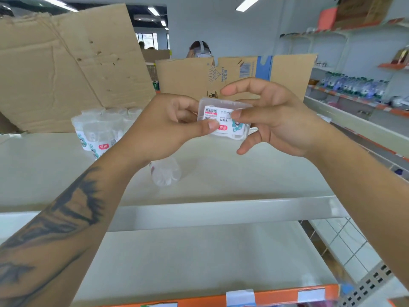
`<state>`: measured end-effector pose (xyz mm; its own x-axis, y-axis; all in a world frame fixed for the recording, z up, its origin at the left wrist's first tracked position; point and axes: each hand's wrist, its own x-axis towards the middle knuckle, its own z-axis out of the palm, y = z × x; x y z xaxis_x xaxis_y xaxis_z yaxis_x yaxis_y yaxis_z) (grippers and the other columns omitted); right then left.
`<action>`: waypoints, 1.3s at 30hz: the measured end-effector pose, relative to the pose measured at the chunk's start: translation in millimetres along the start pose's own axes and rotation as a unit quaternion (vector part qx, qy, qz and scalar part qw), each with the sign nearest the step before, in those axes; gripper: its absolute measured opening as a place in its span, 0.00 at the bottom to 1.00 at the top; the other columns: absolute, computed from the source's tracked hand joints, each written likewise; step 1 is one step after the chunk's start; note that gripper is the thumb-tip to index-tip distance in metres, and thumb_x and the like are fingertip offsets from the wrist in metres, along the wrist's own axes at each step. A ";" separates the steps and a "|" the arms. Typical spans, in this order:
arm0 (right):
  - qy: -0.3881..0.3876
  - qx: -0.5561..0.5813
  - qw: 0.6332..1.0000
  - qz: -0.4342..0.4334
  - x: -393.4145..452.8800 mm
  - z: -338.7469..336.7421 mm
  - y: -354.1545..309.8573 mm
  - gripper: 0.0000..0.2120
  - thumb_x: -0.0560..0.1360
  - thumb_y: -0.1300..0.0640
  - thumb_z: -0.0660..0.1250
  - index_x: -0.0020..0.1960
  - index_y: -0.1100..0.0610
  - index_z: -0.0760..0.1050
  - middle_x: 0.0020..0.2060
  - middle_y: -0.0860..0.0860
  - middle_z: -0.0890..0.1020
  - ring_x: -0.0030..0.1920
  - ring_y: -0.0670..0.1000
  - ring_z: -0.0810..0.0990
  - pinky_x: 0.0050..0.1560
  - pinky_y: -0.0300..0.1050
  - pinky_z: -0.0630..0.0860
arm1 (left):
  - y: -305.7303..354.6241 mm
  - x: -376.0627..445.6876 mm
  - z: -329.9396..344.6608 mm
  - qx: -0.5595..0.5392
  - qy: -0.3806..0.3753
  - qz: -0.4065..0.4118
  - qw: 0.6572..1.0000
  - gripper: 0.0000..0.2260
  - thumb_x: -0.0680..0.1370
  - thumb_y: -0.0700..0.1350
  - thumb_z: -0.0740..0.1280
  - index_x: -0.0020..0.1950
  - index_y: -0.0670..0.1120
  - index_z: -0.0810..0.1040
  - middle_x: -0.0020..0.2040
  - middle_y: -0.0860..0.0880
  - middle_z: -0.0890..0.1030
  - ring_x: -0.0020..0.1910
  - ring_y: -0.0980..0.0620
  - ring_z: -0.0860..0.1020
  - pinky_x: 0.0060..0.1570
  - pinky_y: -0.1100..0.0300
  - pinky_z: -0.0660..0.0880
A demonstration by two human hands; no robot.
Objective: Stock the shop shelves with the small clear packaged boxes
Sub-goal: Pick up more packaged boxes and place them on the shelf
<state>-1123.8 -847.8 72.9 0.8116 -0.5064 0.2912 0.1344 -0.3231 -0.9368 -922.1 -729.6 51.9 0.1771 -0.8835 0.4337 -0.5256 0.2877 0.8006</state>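
Stood at a pale, smooth top shelf (243, 173) with a rounded white front rail, over a second shelf below edged in an orange price strip (276, 295). Backed by two upright sheets of creased brown cardboard: a large pitted sheet (66, 63) on the left and a printed carton flap (287, 72) on the right, marked with a barcode, a diamond logo and a blue patch. Lit by ceiling strip lights in a white-walled shop, with side shelving (354, 89) of blue-and-white goods far right and another person's head (200, 49) just above the carton flap.

Held up between both hands above the top shelf: one small clear box (223, 120), hard transparent plastic, flat and rectangular with rounded corners. Labelled in white with a barcode, a red tag, a teal cartoon figure and Chinese characters too small to read.

Pinched by the left hand (168, 127), thumb on the label and fingers curled behind. Gripped at its right edge by the right hand (272, 116), thumb on the face, other fingers spread loosely.

Grouped at back left on the shelf: clear plastic tubs (99, 129) with red-and-teal labels. Lay just below the left wrist: one clear bottle-like item (166, 173), tipped on its side
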 end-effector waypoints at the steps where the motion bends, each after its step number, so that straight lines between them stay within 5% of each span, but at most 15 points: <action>1: 0.009 0.001 1.000 -0.006 -0.5 -0.4 0.1 0.20 0.75 0.66 0.71 0.65 0.55 0.75 0.56 0.63 0.82 0.45 0.58 0.82 0.35 0.53 0.84 | 0.8 0.9 0.0 -0.008 0.004 -0.004 1.000 0.11 0.76 0.46 0.77 0.56 0.44 0.86 0.49 0.44 0.88 0.53 0.40 0.85 0.61 0.38 0.78; 6: 0.080 0.025 0.996 -0.019 -0.7 2.5 -3.0 0.20 0.77 0.67 0.70 0.65 0.56 0.71 0.51 0.61 0.85 0.44 0.61 0.85 0.37 0.51 0.83 | 10.0 5.3 4.8 -0.067 0.039 -0.038 0.996 0.20 0.72 0.48 0.79 0.58 0.38 0.83 0.49 0.42 0.87 0.49 0.42 0.86 0.62 0.37 0.78; 11: 0.145 0.039 0.988 -0.038 5.5 -2.5 -12.0 0.17 0.76 0.64 0.73 0.59 0.57 0.69 0.44 0.61 0.84 0.38 0.58 0.80 0.38 0.50 0.79 | 23.8 10.8 6.5 -0.061 -0.011 -0.082 0.995 0.21 0.70 0.51 0.74 0.59 0.41 0.83 0.50 0.44 0.87 0.50 0.44 0.87 0.63 0.42 0.78; 15: 0.122 0.006 0.991 -0.060 5.8 -12.2 -18.3 0.11 0.76 0.64 0.73 0.53 0.55 0.73 0.44 0.61 0.84 0.41 0.58 0.79 0.41 0.52 0.76 | 30.9 12.6 5.8 -0.057 -0.017 -0.063 0.996 0.20 0.70 0.52 0.74 0.59 0.43 0.82 0.51 0.45 0.87 0.51 0.42 0.86 0.64 0.42 0.76; 19: 0.073 -0.024 0.994 -0.080 4.4 -23.5 -23.8 0.11 0.77 0.66 0.71 0.58 0.58 0.76 0.54 0.66 0.83 0.49 0.62 0.83 0.47 0.53 0.79 | 31.7 14.8 2.5 -0.087 -0.030 -0.017 0.996 0.22 0.72 0.45 0.74 0.66 0.46 0.76 0.50 0.41 0.86 0.47 0.44 0.84 0.59 0.42 0.79; 23: 0.048 -0.042 0.995 -0.078 7.6 -30.7 -28.6 0.21 0.71 0.65 0.76 0.61 0.60 0.74 0.49 0.59 0.84 0.48 0.58 0.84 0.51 0.54 0.79 | 33.3 16.3 6.8 -0.061 -0.096 0.025 0.993 0.32 0.72 0.39 0.76 0.73 0.52 0.71 0.52 0.38 0.85 0.45 0.43 0.84 0.51 0.44 0.81; 27: 0.052 -0.174 0.977 -0.112 3.9 -35.6 -25.7 0.12 0.71 0.66 0.75 0.53 0.58 0.79 0.45 0.54 0.86 0.46 0.54 0.85 0.51 0.58 0.80 | 27.6 20.7 26.1 -0.029 -0.073 0.033 0.996 0.30 0.69 0.36 0.80 0.68 0.46 0.74 0.50 0.45 0.87 0.45 0.49 0.83 0.49 0.37 0.80; 31: 0.017 -0.339 0.938 -0.074 -17.6 -36.9 -10.8 0.21 0.71 0.67 0.77 0.60 0.53 0.78 0.54 0.44 0.83 0.54 0.43 0.83 0.54 0.40 0.79 | 12.1 20.7 46.7 -0.040 0.001 0.005 0.999 0.25 0.69 0.37 0.81 0.62 0.43 0.75 0.50 0.45 0.87 0.45 0.54 0.85 0.46 0.56 0.82; 34: 0.035 -0.408 0.909 -0.076 -23.8 -37.4 5.6 0.24 0.69 0.57 0.80 0.62 0.47 0.76 0.55 0.38 0.81 0.59 0.43 0.80 0.58 0.42 0.77 | 10.7 17.8 61.5 -0.039 0.011 -0.015 0.999 0.24 0.70 0.40 0.81 0.63 0.42 0.76 0.49 0.47 0.87 0.44 0.58 0.85 0.43 0.65 0.79; 37: 0.045 -0.427 0.901 -0.065 -22.4 -48.2 17.4 0.25 0.70 0.54 0.80 0.63 0.46 0.75 0.58 0.38 0.81 0.60 0.42 0.79 0.61 0.47 0.77 | 9.8 11.0 64.0 0.129 0.005 0.002 0.992 0.31 0.72 0.57 0.79 0.71 0.53 0.70 0.53 0.55 0.85 0.51 0.57 0.84 0.52 0.56 0.79; 39: 0.043 -0.498 0.865 -0.048 -18.6 -59.8 27.0 0.26 0.72 0.55 0.78 0.67 0.46 0.74 0.63 0.42 0.80 0.64 0.45 0.78 0.66 0.47 0.74 | 2.7 0.4 55.7 0.382 0.042 0.035 0.922 0.38 0.71 0.70 0.70 0.77 0.62 0.61 0.56 0.53 0.83 0.56 0.47 0.81 0.57 0.48 0.77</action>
<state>-1169.3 -894.9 53.8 0.7724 -0.4834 0.4120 -0.3926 -0.8733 -0.2885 -969.8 -749.8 31.2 0.1665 -0.8319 0.5293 -0.9659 -0.0297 0.2572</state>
